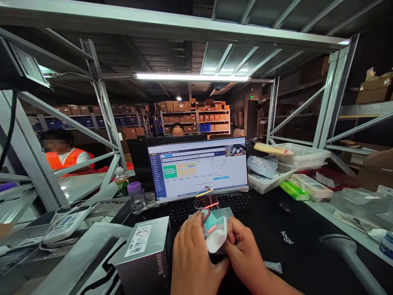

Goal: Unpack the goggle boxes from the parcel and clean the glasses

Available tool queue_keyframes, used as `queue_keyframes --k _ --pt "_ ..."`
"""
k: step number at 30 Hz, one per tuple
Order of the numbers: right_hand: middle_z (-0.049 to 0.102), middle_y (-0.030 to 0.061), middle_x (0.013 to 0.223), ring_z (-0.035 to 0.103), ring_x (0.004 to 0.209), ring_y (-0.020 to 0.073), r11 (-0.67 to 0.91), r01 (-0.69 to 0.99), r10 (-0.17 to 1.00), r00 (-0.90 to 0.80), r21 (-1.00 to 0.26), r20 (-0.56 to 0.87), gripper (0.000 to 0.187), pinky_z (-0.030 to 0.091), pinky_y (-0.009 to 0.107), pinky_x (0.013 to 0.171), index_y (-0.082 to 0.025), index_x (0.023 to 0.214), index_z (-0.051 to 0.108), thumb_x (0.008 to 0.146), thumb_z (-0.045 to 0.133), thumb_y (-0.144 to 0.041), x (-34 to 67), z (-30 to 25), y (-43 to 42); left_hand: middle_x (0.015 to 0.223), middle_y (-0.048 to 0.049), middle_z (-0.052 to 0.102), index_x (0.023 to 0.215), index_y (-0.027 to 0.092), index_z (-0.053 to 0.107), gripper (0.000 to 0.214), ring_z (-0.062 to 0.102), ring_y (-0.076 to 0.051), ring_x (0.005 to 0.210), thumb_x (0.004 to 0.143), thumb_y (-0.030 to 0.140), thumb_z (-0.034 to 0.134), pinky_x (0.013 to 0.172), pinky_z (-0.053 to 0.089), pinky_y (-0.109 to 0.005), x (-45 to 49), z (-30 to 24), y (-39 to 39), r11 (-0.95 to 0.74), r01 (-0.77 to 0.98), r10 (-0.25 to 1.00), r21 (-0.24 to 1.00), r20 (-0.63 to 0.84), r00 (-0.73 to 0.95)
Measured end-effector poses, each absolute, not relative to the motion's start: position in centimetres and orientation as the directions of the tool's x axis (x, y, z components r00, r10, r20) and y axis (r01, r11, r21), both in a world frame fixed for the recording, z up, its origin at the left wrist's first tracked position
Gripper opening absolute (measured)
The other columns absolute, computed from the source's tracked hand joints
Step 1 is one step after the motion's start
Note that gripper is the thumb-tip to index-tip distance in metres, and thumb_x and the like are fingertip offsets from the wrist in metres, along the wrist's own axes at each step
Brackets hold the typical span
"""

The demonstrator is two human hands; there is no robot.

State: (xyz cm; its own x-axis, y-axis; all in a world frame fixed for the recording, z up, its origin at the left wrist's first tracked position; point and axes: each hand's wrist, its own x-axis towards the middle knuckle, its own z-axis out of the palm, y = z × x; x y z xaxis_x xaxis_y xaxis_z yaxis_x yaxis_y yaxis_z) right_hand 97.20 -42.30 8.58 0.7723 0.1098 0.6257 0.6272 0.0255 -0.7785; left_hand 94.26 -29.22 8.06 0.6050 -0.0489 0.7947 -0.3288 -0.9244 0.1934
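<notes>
Between my two hands, in front of the monitor, is a white, rounded item (217, 241) with see-through and teal parts; its exact kind I cannot make out. My left hand (192, 254) wraps round its left side, fingers bent. The fingertips of my right hand (245, 250) pinch its right edge. Reddish and yellow streaks shine on the see-through upper part. To the left of my left hand stands a grey Wakening box (144, 250) with a white label. Partly hidden behind my hands lies a black keyboard (181, 211).
A lit monitor (199, 168) stands ahead. On the right are a handheld scanner (353, 258), a mouse (284, 206), a green packet (294, 190) and white baskets (267, 182). A purple-lidded jar (137, 198) is on the left. A person in an orange vest (66, 159) sits beyond the frame.
</notes>
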Motion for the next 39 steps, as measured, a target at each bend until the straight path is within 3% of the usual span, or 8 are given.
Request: queue_keyframes --k 4,8,14,20,25,30,34,39 --pt "0.038 -0.0085 0.05 0.032 0.047 0.0062 -0.117 0.733 0.23 0.676 -0.67 0.7 0.028 0.026 0.019 0.047 -0.021 0.054 0.033 0.07 0.054 -0.01 97.1 8.6 -42.5 0.125 -0.0212 0.058 0.129 0.014 0.044 0.054 0.059 -0.038 0.114 0.077 0.019 0.06 0.09 0.054 -0.058 94.8 7.8 -28.6 -0.946 -0.315 -0.114 0.077 0.829 0.547" --pt "0.036 -0.0098 0.046 0.029 0.043 0.0054 -0.269 0.805 0.126 0.573 -0.528 0.81 0.03 0.024 0.019 0.044 -0.02 0.052 0.033 0.066 0.056 -0.006 97.4 8.5 -42.9 0.138 -0.0186 0.051 0.135 0.021 0.042 0.065 0.054 -0.037 0.124 0.073 0.014 0.061 0.1 0.048 -0.062 95.2 7.7 -28.0 -0.927 -0.374 -0.24 -0.015 0.79 0.564" --pt "0.03 -0.0093 0.051 0.027 0.045 0.0066 -0.309 0.855 0.107 0.467 -0.417 0.878 0.039 0.022 0.021 0.046 -0.021 0.059 0.025 0.078 0.055 -0.006 96.9 8.8 -43.3 0.146 -0.0187 0.04 0.139 0.025 0.038 0.075 0.05 -0.04 0.129 0.07 0.015 0.067 0.102 0.046 -0.068 95.0 7.7 -28.3 -0.908 -0.407 -0.187 0.104 0.768 0.613" --pt "0.03 -0.0084 0.052 0.027 0.046 0.0068 -0.201 0.797 0.166 0.601 -0.57 0.782 0.039 0.022 0.022 0.046 -0.022 0.06 0.024 0.082 0.054 -0.011 96.4 9.2 -43.6 0.141 -0.0175 0.044 0.136 0.026 0.042 0.077 0.055 -0.038 0.124 0.064 0.009 0.066 0.095 0.054 -0.06 95.2 7.6 -28.3 -0.823 -0.506 -0.14 0.26 0.769 0.624" --pt "0.03 -0.0085 0.051 0.024 0.051 0.0077 0.037 0.518 0.066 0.852 -0.855 0.519 0.05 0.021 0.021 0.046 -0.023 0.055 0.025 0.078 0.069 -0.028 97.1 10.9 -45.1 0.146 -0.0139 0.044 0.14 0.032 0.043 0.09 0.054 -0.034 0.131 0.058 -0.004 0.059 0.102 0.055 -0.052 94.8 8.9 -27.8 -0.695 -0.641 -0.323 0.325 0.655 0.683" --pt "0.027 -0.0102 0.055 0.019 0.054 0.0072 0.24 0.281 0.068 0.95 -0.929 0.305 0.059 0.018 0.02 0.047 -0.023 0.06 0.027 0.07 0.082 -0.041 98.7 11.5 -46.7 0.148 -0.0099 0.046 0.139 0.035 0.046 0.094 0.059 -0.031 0.128 0.056 -0.009 0.048 0.09 0.063 -0.041 94.8 8.9 -28.1 -0.632 -0.678 -0.384 0.374 0.608 0.694" --pt "0.029 -0.0091 0.056 0.021 0.054 0.0083 0.14 0.4 -0.034 0.916 -0.906 0.399 0.05 0.021 0.02 0.047 -0.023 0.06 0.029 0.076 0.073 -0.043 98.9 11.4 -46.0 0.143 -0.0091 0.051 0.137 0.034 0.045 0.09 0.057 -0.028 0.131 0.059 -0.01 0.045 0.096 0.061 -0.044 95.4 7.9 -28.8 -0.602 -0.668 -0.296 0.437 0.655 0.695" --pt "0.036 -0.0075 0.051 0.03 0.048 0.0085 -0.098 0.676 -0.115 0.721 -0.73 0.683 0.034 0.025 0.021 0.046 -0.024 0.057 0.028 0.074 0.057 -0.019 97.3 9.8 -43.2 0.145 -0.0123 0.049 0.133 0.03 0.047 0.074 0.058 -0.029 0.13 0.067 -0.003 0.054 0.087 0.064 -0.039 95.9 7.8 -28.2 -0.578 -0.666 -0.193 0.471 0.714 0.673"
